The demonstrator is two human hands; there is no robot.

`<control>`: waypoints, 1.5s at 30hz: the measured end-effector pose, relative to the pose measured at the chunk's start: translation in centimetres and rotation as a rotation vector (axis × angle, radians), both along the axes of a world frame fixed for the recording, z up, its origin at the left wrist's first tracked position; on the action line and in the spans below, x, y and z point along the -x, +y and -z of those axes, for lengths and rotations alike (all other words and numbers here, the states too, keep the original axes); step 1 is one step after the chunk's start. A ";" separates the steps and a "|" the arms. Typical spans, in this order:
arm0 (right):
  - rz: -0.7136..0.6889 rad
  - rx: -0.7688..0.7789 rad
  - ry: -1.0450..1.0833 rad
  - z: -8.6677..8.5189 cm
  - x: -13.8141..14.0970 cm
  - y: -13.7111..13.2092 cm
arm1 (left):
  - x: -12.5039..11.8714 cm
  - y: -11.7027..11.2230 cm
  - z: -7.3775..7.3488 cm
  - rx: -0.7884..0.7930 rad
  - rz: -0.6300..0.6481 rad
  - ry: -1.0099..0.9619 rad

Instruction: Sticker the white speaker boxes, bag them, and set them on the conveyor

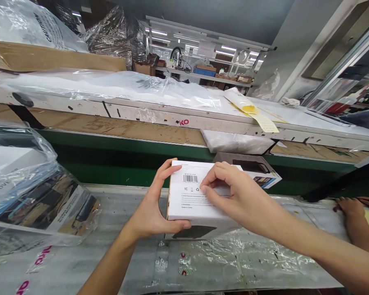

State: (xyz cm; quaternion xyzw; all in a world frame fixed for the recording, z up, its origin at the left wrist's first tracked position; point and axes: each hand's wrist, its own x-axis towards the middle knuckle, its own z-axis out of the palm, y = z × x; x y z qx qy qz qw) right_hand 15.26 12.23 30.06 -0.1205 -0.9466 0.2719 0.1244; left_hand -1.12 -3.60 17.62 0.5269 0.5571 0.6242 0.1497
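A white retail box [192,196] lies on a plastic-covered table, its face printed with a barcode and small text. My left hand [160,200] grips the box's left side, with the thumb along the lower edge and the fingers over the upper edge. My right hand [230,192] sits on the box's right part, its fingertips pressing the printed face near the barcode. Below that face, a dark printed picture [193,232] shows on the box's lower side. Part of the box is hidden by my hands.
A second box [252,170], dark and white, stands just behind my hands. Plastic-wrapped boxes [27,196] lie at the left. A co-worker's hand [353,217] rests at the right edge. A green-sided conveyor [117,164] runs behind the table.
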 end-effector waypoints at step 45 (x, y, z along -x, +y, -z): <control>-0.133 -0.010 0.119 3.0 -3.2 7.2 | 10.7 0.7 -20.7 0.015 -0.679 0.518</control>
